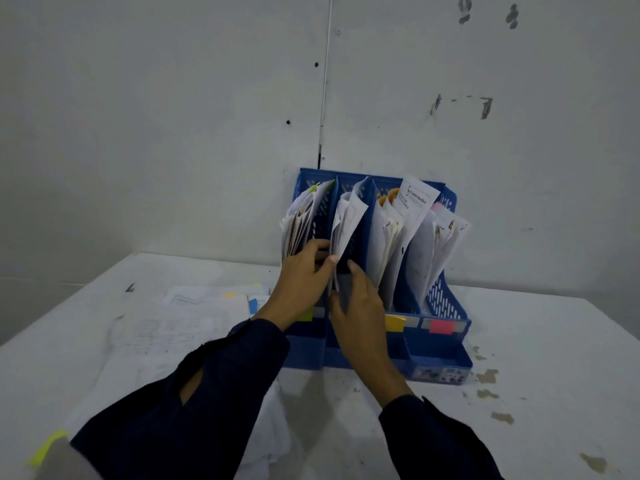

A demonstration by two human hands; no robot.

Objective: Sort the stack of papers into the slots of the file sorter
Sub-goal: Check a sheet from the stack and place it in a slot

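you had both hands at file sorter (446, 344) slot two | left hand (300, 276) pinching sheets (346, 223), right hand (360, 306) steadying them | remaining stack (180, 327) left on desk (536, 393) | risk: sheets buckle against the divider, slot already crowded

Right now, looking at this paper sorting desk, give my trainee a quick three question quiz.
1. True or false: the file sorter is red.
2. Which slot, counting from the left, are the left hand and right hand working papers into?
3. Where do the unsorted papers lie: A left of the sorter, B right of it, C on top?

Key: 1 false, it is blue. 2 the second. 3 A.
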